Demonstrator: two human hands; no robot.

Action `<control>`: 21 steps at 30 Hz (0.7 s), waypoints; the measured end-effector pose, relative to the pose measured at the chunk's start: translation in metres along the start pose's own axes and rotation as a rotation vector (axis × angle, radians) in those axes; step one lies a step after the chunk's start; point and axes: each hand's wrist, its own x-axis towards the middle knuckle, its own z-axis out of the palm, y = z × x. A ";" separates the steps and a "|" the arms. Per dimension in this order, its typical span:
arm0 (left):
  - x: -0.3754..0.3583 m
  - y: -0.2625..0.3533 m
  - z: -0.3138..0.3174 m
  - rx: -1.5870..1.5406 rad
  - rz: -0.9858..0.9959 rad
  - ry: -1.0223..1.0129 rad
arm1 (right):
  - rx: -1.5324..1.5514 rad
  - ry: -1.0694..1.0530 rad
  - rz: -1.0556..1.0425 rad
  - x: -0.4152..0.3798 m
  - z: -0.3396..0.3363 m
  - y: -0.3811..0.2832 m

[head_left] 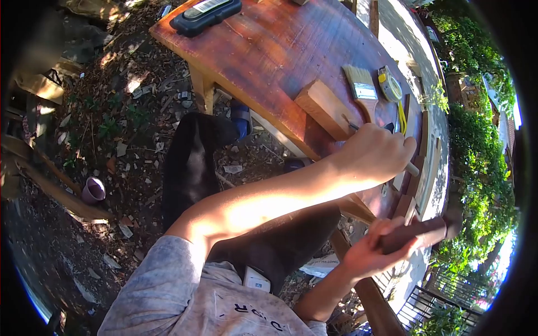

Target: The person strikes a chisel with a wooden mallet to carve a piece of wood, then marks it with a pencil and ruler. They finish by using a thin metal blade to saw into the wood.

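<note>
My left hand (376, 154) is closed around a chisel (413, 169), whose handle end sticks out past the fist. Its thin metal end points at a rectangular wooden block (323, 107) lying near the table edge. Lower right, my right hand (372, 252) grips a thick, dark brown wooden bar (412, 235), raised off the table's side. The bar's far end is dark and blurred, so I cannot tell whether it is a mallet. Just beyond the block are a paintbrush (363, 89) with pale bristles and a yellow tape measure (389, 84).
The reddish-brown wooden table (269, 50) slants across the upper view. A black case (205, 15) sits at its far left corner. Wooden strips (417, 162) lie along the right edge. Leaf-littered ground holds a small purple cup (93, 191). Green bushes (476, 134) stand at right.
</note>
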 end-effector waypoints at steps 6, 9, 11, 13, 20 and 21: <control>-0.003 -0.006 -0.001 0.012 -0.004 -0.030 | -0.134 0.003 0.008 0.008 -0.010 -0.008; -0.005 -0.007 -0.002 0.023 0.001 -0.005 | 0.027 -0.060 0.034 0.006 -0.005 -0.005; 0.002 -0.006 -0.001 0.026 0.020 0.022 | -0.190 -0.070 0.145 -0.005 -0.005 0.006; -0.002 -0.011 -0.003 0.064 0.000 0.019 | -0.166 -0.247 0.210 0.006 -0.029 -0.002; -0.003 -0.009 -0.006 0.071 0.007 0.012 | 0.106 -0.073 0.007 0.003 -0.009 0.001; -0.001 -0.009 -0.007 0.086 0.004 -0.008 | 0.012 -0.023 0.278 -0.012 -0.011 0.012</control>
